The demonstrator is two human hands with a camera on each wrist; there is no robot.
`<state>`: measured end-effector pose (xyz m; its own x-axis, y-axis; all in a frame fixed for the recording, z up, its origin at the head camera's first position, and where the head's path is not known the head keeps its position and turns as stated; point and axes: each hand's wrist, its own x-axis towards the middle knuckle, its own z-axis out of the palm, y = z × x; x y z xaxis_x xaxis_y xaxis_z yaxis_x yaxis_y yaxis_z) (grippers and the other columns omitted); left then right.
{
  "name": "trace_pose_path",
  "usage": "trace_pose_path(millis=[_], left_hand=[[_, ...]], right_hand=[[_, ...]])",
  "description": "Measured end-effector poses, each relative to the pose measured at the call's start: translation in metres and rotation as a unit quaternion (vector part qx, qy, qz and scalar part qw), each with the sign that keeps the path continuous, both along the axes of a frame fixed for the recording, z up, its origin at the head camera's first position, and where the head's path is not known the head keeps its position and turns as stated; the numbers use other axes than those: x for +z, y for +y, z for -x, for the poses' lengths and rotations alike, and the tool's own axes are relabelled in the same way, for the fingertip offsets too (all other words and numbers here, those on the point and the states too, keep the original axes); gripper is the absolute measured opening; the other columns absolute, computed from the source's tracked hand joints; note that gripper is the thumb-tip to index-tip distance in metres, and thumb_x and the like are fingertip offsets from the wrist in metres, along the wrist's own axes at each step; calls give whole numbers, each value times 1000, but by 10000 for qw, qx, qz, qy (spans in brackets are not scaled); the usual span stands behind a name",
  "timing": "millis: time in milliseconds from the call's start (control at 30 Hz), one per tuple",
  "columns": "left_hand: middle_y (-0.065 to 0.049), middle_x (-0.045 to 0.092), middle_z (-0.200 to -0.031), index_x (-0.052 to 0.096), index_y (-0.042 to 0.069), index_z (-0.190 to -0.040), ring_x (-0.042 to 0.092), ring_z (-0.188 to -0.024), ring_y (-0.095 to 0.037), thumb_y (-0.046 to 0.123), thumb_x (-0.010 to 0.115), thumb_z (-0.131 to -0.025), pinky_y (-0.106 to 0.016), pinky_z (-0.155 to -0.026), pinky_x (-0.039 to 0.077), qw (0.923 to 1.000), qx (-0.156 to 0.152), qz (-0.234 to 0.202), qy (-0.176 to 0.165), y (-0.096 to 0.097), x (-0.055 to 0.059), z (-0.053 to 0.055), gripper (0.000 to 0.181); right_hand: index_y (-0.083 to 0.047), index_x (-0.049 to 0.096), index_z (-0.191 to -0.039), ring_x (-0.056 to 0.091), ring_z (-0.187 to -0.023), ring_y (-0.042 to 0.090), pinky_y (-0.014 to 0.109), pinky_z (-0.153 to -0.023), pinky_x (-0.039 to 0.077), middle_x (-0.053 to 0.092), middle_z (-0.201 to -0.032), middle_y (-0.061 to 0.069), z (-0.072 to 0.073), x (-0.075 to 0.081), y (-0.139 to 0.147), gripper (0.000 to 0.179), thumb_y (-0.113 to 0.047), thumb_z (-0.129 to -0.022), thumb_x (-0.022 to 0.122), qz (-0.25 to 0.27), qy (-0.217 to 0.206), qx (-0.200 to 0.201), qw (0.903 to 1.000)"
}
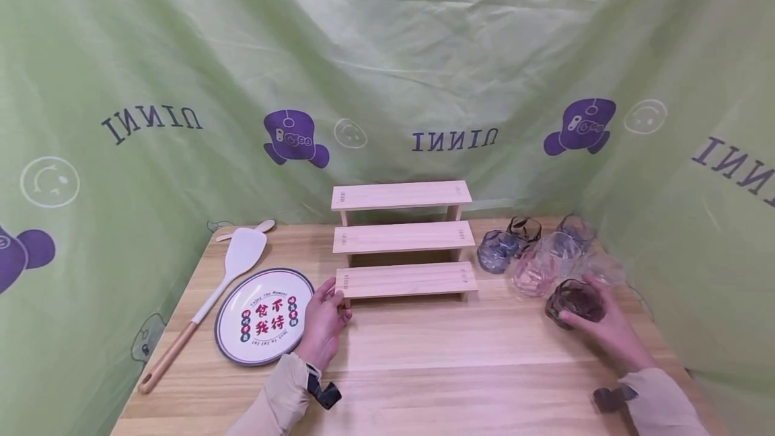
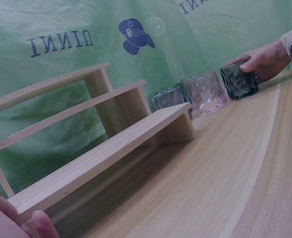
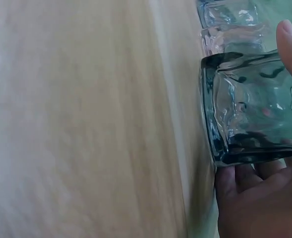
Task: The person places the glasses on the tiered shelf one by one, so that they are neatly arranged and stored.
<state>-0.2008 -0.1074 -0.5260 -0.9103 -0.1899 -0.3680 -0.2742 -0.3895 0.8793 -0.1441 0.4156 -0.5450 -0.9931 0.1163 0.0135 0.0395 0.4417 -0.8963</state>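
My right hand grips a dark grey glass cup between thumb and fingers at the right of the table. In the right wrist view the thick, wavy walls of this cup show, with the thumb on one side and fingers on the other. At the left end of a three-step wooden stand, my left hand holds the corner of the lowest step. The left wrist view shows only fingertips of that hand at the step's end.
Several glass cups, among them a pink one and a blue one, cluster behind the held cup. A printed plate lies left of the stand. Beside it are a white spatula with a wooden handle and a smaller spoon-like utensil. Green cloth hangs around the table.
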Motion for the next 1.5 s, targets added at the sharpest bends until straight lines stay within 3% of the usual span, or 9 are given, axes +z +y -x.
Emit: trace_pose_path(millis=[33, 133, 267, 467, 667, 867, 1100, 1300, 1500], left_hand=[[-15, 37, -134, 37, 2, -153, 46, -100, -22, 3, 48, -105, -24, -67, 51, 10000, 4, 7, 11, -1, -1, 0, 49], [-16, 39, -135, 37, 3, -153, 47, -101, -23, 3, 48, -105, -24, -67, 51, 10000, 17, 28, 27, -1, -1, -1, 48], [-16, 40, -135, 38, 3, -152, 48, -101, -23, 3, 48, -105, -23, -67, 51, 10000, 43, 19, 71, -2, -2, 0, 48], [-16, 40, -133, 40, 4, -151, 47, -99, -22, 2, 49, -104, -23, -65, 51, 9999, 117, 6, 26, -4, -3, -2, 48], [-16, 39, -133, 40, 3, -152, 45, -101, -23, 2, 48, -104, -23, -64, 51, 9998, 191, 27, 53, -8, -1, -5, 48], [-17, 39, -135, 42, 4, -150, 48, -98, -24, 1, 50, -104, -24, -64, 51, 9998, 173, 79, 33, -6, -3, -4, 47], [-17, 40, -131, 46, 4, -148, 49, -93, -22, 0, 52, -102, -25, -65, 53, 9997, 169, 150, 113, 0, 1, 3, 47], [-13, 41, -122, 49, 3, -146, 48, -88, -19, -3, 53, -101, -22, -61, 51, 9992, 371, 101, 117, 0, 0, 7, 45], [-14, 42, -122, 49, 2, -146, 48, -90, -18, -3, 53, -101, -23, -63, 52, 9988, 474, 123, 86, 2, 1, 3, 45]], right_hand=[[-18, 13, -164, 37, -134, 30, 66, -115, 18, 27, -155, 34, 1, 0, -1, 98, -17, -91, 78, -22, 17, 2, 10000], [-10, 26, -160, 43, -121, 6, 34, -114, 32, 40, -148, 27, 4, -3, -3, 87, -18, -91, 78, -227, 171, -55, 9996], [-7, 40, -151, 47, -113, -2, 5, -89, 36, 53, -134, 8, 7, -6, -5, 75, -17, -89, 81, -314, 523, -214, 9979], [-8, 44, -149, 52, -110, 4, 7, -88, 41, 55, -127, 0, 3, 8, -17, 73, -11, -87, 82, -110, 787, -325, 9963], [-11, 42, -152, 53, -109, 9, 11, -85, 46, 51, -133, 12, 16, 63, -46, 73, -12, -89, 80, -495, 1021, 31, 9935], [-13, 46, -149, 54, -111, 21, 19, -89, 51, 53, -131, 13, 66, 119, -109, 73, -10, -86, 83, 88, 1271, 724, 9892], [-8, 48, -144, 56, -115, 30, 38, -95, 55, 55, -130, 11, 153, 167, -213, 75, -16, -81, 88, 952, 1405, 1843, 9681], [-9, 53, -139, 59, -112, 25, 36, -97, 52, 60, -125, 7, 211, 185, -305, 79, -31, -74, 93, 986, 1411, 2284, 9582], [-9, 55, -134, 60, -110, 20, 32, -99, 49, 64, -122, 7, 235, 188, -358, 75, -35, -74, 93, 676, 1411, 2433, 9573]])
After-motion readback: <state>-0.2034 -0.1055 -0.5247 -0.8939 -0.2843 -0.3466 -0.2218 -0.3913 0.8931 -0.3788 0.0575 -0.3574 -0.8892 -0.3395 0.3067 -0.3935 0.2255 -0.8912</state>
